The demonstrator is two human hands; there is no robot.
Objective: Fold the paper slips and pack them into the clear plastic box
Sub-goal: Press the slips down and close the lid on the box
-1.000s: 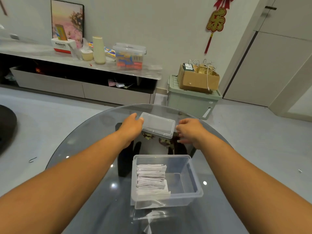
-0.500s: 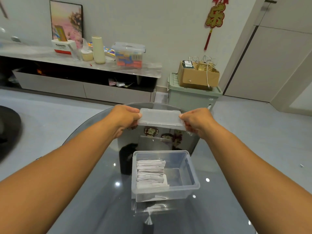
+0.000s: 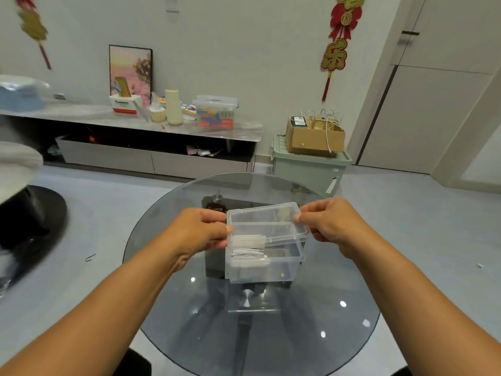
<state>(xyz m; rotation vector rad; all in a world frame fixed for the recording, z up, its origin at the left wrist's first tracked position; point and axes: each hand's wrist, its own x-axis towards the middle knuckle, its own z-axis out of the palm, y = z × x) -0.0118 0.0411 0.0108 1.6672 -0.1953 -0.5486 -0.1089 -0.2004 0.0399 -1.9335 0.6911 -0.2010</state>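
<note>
A clear plastic box [image 3: 284, 267] stands on the round glass table [image 3: 339, 308]. Folded white paper slips [image 3: 248, 252] are stacked in its left half; the right half looks bare. A clear lid [image 3: 267, 222] hovers tilted over the back of the box, its near edge just above the rim. My left hand [image 3: 200, 232] pinches the lid's left end, and my right hand [image 3: 329, 221] pinches its right end.
Beyond the table a green storage bin [image 3: 309, 166] carries a cardboard box [image 3: 314, 137]. A long low cabinet [image 3: 151, 142] with bottles and a plastic tub runs along the wall. A black round base [image 3: 29, 221] sits on the floor at left.
Both hands picked the lid up from the far side of the table and brought it back over the box. The head camera tilted up, showing more of the wall.
</note>
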